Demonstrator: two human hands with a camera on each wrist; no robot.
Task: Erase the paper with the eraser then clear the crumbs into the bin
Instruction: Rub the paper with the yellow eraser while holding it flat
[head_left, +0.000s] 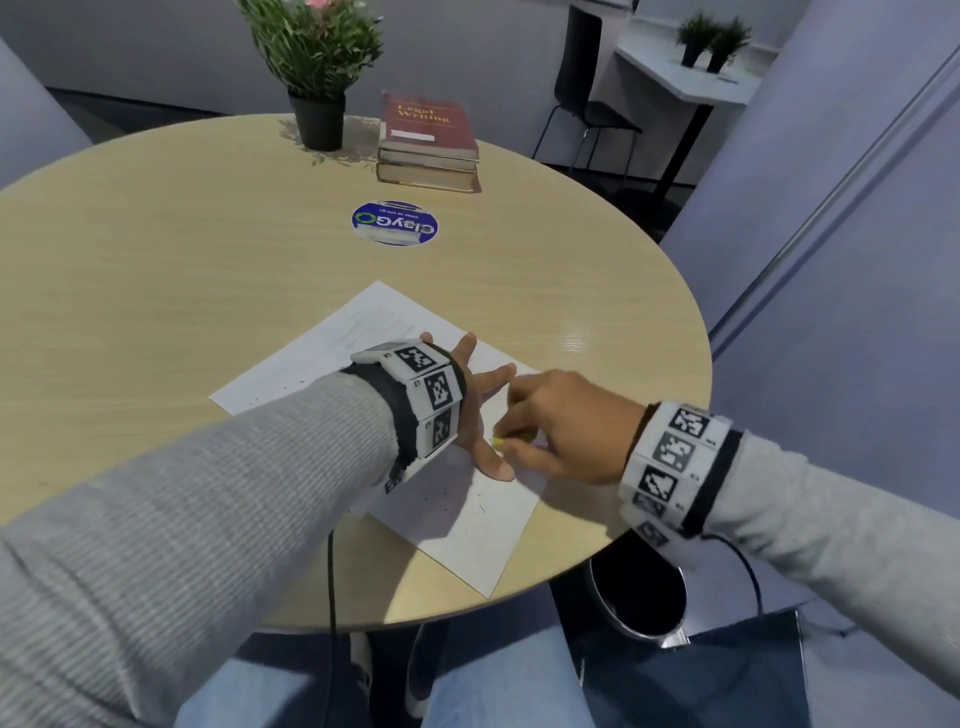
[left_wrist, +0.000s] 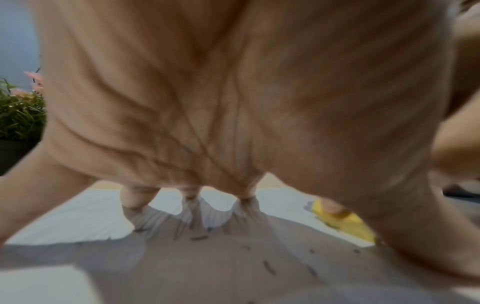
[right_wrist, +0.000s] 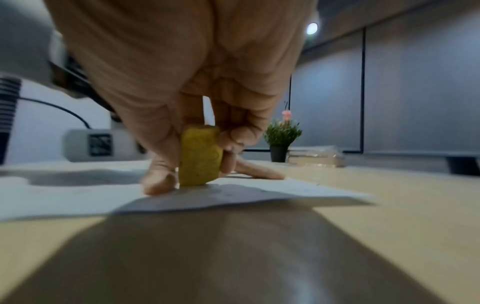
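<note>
A white sheet of paper (head_left: 457, 514) lies on the round wooden table (head_left: 156, 270) near its front right edge. My left hand (head_left: 480, 410) presses flat on the sheet with straight, spread fingers (left_wrist: 135, 198). My right hand (head_left: 545, 423) pinches a small yellow eraser (head_left: 498, 443) between thumb and fingers and holds its end down on the paper, just right of the left hand. The eraser (right_wrist: 200, 157) stands upright on the sheet (right_wrist: 64, 201) in the right wrist view; it shows as a yellow block (left_wrist: 345, 224) in the left wrist view. Dark crumbs (left_wrist: 269, 267) lie scattered on the paper.
A black bin (head_left: 641, 597) with a metal rim stands on the floor under the table's front right edge. At the table's far side are a potted plant (head_left: 317, 67), a stack of books (head_left: 428, 143) and a round blue sticker (head_left: 395, 224). A dark bag (head_left: 727, 675) lies beside the bin.
</note>
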